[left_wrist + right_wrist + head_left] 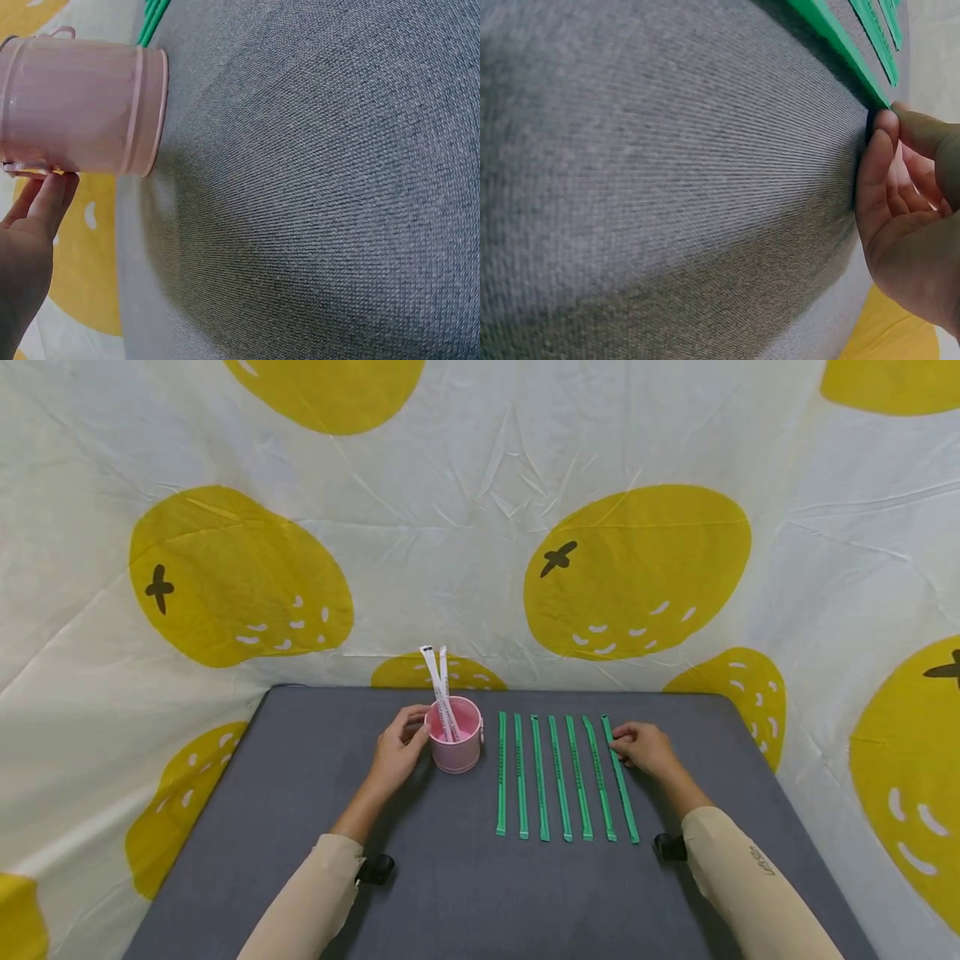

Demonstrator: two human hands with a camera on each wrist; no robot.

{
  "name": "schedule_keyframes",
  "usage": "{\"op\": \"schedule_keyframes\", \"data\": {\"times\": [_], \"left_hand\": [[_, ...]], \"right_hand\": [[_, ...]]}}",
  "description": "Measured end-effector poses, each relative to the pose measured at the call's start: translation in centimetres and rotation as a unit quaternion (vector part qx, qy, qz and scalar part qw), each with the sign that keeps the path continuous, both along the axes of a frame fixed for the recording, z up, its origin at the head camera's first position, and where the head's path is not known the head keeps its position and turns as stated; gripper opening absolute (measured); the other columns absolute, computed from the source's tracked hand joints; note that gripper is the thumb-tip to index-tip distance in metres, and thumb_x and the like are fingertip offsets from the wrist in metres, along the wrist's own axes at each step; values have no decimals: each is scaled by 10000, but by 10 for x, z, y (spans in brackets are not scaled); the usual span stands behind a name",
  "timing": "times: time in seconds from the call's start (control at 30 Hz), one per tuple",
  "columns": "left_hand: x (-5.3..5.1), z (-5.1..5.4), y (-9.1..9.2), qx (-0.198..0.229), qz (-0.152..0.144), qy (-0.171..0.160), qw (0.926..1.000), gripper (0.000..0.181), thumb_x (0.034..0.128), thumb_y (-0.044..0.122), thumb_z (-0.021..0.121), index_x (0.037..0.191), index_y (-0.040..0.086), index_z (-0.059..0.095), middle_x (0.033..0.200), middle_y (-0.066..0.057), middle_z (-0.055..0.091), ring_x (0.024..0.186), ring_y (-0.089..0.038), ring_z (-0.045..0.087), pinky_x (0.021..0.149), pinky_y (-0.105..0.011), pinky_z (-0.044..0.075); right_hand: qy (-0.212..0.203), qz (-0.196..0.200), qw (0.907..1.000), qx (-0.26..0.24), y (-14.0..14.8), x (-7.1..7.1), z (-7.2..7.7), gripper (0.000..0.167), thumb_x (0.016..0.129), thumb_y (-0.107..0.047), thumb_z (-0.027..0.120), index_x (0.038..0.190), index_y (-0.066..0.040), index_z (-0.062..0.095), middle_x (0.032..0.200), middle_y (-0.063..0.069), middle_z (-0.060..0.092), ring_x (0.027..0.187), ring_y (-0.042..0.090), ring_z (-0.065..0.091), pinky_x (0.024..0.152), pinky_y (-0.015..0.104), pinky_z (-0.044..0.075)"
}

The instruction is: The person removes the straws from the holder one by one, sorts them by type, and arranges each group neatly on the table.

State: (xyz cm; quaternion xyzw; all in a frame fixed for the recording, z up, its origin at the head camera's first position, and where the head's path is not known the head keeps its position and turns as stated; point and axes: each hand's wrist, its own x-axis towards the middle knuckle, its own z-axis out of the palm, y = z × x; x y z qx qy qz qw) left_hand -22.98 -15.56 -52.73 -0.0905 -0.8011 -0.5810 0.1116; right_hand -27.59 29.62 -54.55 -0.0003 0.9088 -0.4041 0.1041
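A small pink bucket (455, 755) stands upright on the table, with two slim white printed wrapped sticks (441, 693) leaning inside. My left hand (398, 750) is at its left side; in the left wrist view the fingertips touch the bucket (75, 105) by a handle fitting. Several slim green printed wrapped sticks (558, 777) lie side by side to the right of the bucket. The rightmost green wrapped stick (622, 793) has its far part pinched by my right hand (643, 748). In the right wrist view, thumb and forefinger hold the end of that stick (840, 45).
The grey cloth-covered table (450, 893) reaches back to a white hanging cloth (450, 552) printed with yellow fruit. Black wrist cameras (375, 869) sit near both sleeve cuffs, just above the table.
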Motion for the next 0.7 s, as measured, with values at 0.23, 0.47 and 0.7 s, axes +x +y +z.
{"op": "schedule_keyframes", "data": {"times": [0.23, 0.47, 0.7], "left_hand": [[2, 3, -2, -160, 114, -12, 9998, 327, 1016, 114, 655, 1342, 113, 626, 1281, -162, 690, 1117, -349, 714, 957, -383, 578], [1, 2, -1, -181, 73, -56, 9998, 334, 1019, 140, 656, 1352, 126, 623, 1292, -156, 688, 1119, -339, 716, 971, -429, 574], [1, 2, -1, -62, 34, -66, 10000, 341, 1019, 157, 662, 1355, 116, 624, 1297, -174, 682, 1115, -366, 712, 976, -527, 550]], "right_hand": [[73, -187, 9996, 187, -2, 1, 0, 274, 975, -134, 716, 1160, 64, 670, 910, 153, 750, 707, 160, 682, 622, 304, 591], [-2, -232, 9995, 217, 0, 3, 0, 273, 976, -132, 710, 1161, 64, 667, 913, 143, 743, 709, 145, 678, 626, 298, 592], [138, -167, 9994, 276, 1, 6, 1, 272, 986, -141, 694, 1148, 76, 665, 911, 158, 740, 716, 147, 679, 624, 289, 591]]}}
